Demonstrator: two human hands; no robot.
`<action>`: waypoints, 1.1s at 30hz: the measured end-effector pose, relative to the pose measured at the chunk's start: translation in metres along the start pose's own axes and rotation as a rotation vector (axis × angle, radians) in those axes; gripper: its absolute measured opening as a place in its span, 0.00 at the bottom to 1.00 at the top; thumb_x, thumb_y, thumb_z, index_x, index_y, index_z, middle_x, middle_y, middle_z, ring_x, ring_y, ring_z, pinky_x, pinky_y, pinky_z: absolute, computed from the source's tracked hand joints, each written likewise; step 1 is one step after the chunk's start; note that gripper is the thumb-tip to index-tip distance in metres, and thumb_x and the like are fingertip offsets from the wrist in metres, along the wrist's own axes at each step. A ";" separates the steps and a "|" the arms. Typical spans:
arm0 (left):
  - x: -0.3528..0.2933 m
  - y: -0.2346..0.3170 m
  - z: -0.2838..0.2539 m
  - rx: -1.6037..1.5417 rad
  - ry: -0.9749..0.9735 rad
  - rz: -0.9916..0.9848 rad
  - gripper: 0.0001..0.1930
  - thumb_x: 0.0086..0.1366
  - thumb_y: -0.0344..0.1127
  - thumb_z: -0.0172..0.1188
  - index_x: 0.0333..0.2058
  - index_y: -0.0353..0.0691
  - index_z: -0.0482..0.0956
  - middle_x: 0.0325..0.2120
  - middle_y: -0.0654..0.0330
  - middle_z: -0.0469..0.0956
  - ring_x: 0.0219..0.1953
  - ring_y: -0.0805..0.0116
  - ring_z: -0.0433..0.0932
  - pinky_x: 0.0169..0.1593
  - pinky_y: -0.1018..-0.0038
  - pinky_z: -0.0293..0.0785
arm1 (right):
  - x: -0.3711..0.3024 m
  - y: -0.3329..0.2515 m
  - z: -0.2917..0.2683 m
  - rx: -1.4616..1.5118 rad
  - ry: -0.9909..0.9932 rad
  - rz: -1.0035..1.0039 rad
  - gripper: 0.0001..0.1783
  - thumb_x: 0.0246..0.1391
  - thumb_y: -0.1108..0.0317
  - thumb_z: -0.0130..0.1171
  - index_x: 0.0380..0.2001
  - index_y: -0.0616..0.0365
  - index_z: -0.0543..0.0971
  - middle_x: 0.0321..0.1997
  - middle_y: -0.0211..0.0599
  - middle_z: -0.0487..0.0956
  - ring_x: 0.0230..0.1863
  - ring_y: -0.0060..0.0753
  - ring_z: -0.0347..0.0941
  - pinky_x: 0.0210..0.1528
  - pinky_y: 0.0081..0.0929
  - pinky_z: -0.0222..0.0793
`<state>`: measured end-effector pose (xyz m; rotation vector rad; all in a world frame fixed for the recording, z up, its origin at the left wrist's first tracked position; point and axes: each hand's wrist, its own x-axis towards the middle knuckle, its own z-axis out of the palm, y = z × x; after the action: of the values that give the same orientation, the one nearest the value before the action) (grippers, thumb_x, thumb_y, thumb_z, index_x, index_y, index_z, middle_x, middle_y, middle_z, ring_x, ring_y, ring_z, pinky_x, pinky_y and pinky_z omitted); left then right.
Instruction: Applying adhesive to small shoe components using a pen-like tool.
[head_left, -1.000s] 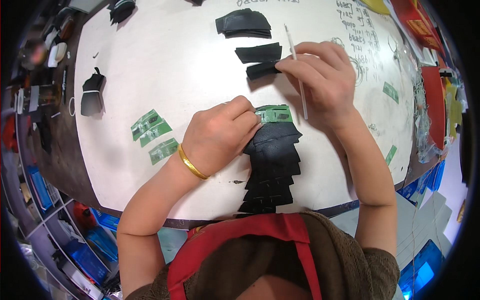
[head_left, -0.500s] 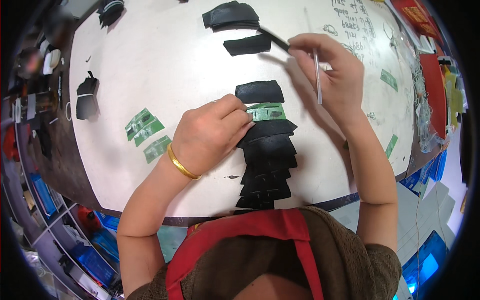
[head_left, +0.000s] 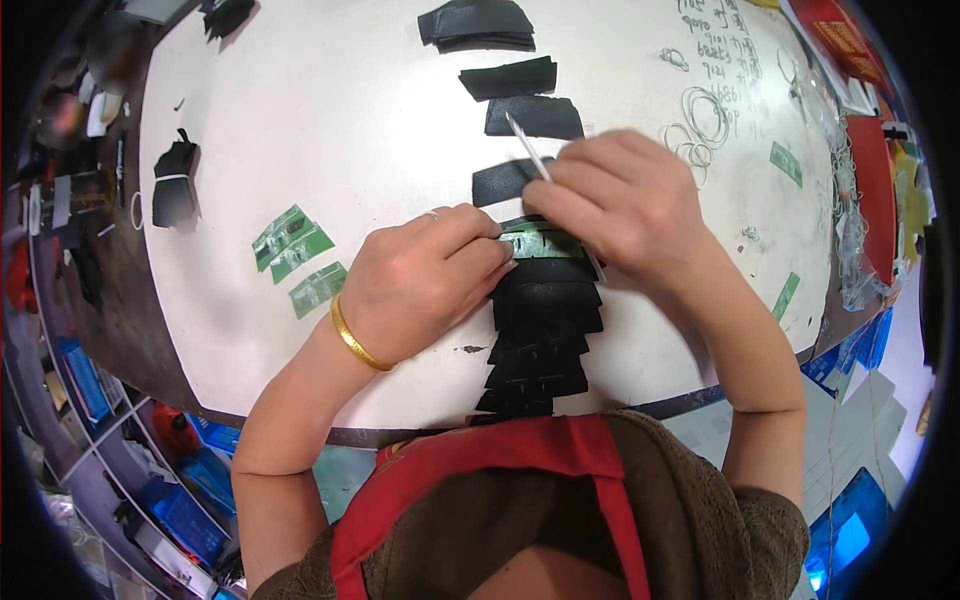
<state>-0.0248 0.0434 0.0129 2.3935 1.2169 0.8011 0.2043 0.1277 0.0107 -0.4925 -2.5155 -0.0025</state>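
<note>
Currently, my left hand (head_left: 425, 275) holds a green strip (head_left: 540, 243) among black pieces (head_left: 545, 307). My right hand (head_left: 632, 197) grips a pen (head_left: 527, 145).

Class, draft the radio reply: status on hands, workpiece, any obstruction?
Left hand on left end of green template. Right hand gripping slim white stick. Template at far end of overlapping black pieces. Right hand partly hiding template's right side.

Close work at the green strip (head_left: 530, 244)!
The left hand (head_left: 425, 275) touches its left end, the right hand (head_left: 625, 200) grips a slim white stick (head_left: 527, 145), and overlapping black pieces (head_left: 548, 308) run toward the red apron (head_left: 480, 450).
</note>
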 end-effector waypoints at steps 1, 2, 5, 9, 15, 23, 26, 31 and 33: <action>0.001 0.001 -0.001 -0.018 0.009 -0.009 0.10 0.52 0.24 0.76 0.33 0.38 0.85 0.33 0.59 0.83 0.29 0.63 0.84 0.32 0.70 0.82 | -0.004 0.000 -0.003 0.002 -0.003 0.000 0.08 0.42 0.70 0.65 0.30 0.53 0.80 0.28 0.28 0.80 0.33 0.33 0.80 0.33 0.30 0.74; 0.001 0.000 -0.001 -0.021 0.009 -0.012 0.10 0.52 0.24 0.76 0.33 0.38 0.85 0.33 0.59 0.83 0.29 0.63 0.84 0.32 0.70 0.82 | -0.007 0.000 -0.006 0.063 0.044 0.108 0.08 0.44 0.72 0.65 0.32 0.53 0.82 0.28 0.29 0.81 0.33 0.34 0.81 0.34 0.30 0.75; 0.003 -0.002 -0.001 -0.016 0.048 -0.003 0.10 0.53 0.23 0.76 0.34 0.37 0.86 0.34 0.58 0.83 0.30 0.63 0.84 0.32 0.71 0.82 | -0.007 -0.007 -0.024 0.147 0.095 0.337 0.10 0.59 0.71 0.66 0.44 0.57 0.87 0.32 0.33 0.86 0.34 0.31 0.83 0.37 0.27 0.77; 0.015 -0.006 0.004 0.018 0.167 -0.075 0.09 0.55 0.22 0.75 0.35 0.34 0.86 0.34 0.57 0.83 0.29 0.64 0.83 0.31 0.72 0.80 | -0.013 -0.018 -0.029 0.739 0.156 0.909 0.16 0.72 0.62 0.61 0.54 0.62 0.85 0.38 0.37 0.88 0.40 0.20 0.83 0.40 0.19 0.76; 0.017 -0.012 0.010 0.053 0.132 -0.101 0.09 0.55 0.22 0.75 0.35 0.34 0.86 0.34 0.57 0.83 0.29 0.64 0.83 0.32 0.72 0.80 | -0.013 -0.030 -0.017 0.958 0.230 1.168 0.18 0.74 0.63 0.58 0.57 0.63 0.82 0.43 0.38 0.88 0.43 0.22 0.85 0.39 0.17 0.78; 0.018 -0.015 0.010 0.037 0.137 -0.078 0.09 0.55 0.22 0.76 0.35 0.34 0.86 0.34 0.57 0.83 0.29 0.64 0.83 0.31 0.71 0.80 | -0.017 -0.026 -0.008 0.887 0.222 1.082 0.16 0.73 0.62 0.58 0.52 0.61 0.85 0.42 0.36 0.88 0.40 0.23 0.85 0.36 0.22 0.78; 0.017 -0.015 0.014 0.033 0.162 -0.089 0.07 0.56 0.24 0.73 0.31 0.38 0.82 0.31 0.61 0.79 0.29 0.61 0.81 0.31 0.68 0.79 | -0.013 -0.019 -0.002 0.714 0.108 0.819 0.14 0.71 0.61 0.59 0.45 0.59 0.87 0.39 0.36 0.87 0.36 0.30 0.84 0.34 0.28 0.76; 0.017 -0.015 0.015 0.050 0.163 -0.109 0.06 0.59 0.27 0.71 0.31 0.39 0.81 0.31 0.61 0.78 0.29 0.60 0.81 0.31 0.67 0.79 | 0.012 -0.023 0.015 0.496 -0.007 0.570 0.12 0.69 0.58 0.60 0.36 0.54 0.84 0.31 0.34 0.84 0.31 0.43 0.81 0.33 0.36 0.76; 0.016 -0.015 0.015 0.061 0.161 -0.123 0.05 0.61 0.28 0.70 0.30 0.39 0.81 0.31 0.61 0.78 0.29 0.60 0.81 0.31 0.67 0.79 | 0.013 -0.019 0.015 0.425 0.034 0.514 0.11 0.68 0.58 0.62 0.35 0.52 0.83 0.27 0.35 0.82 0.29 0.45 0.81 0.33 0.40 0.76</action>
<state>-0.0171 0.0640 -0.0013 2.3117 1.4548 0.9449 0.1804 0.1161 0.0071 -0.9230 -2.1978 0.6934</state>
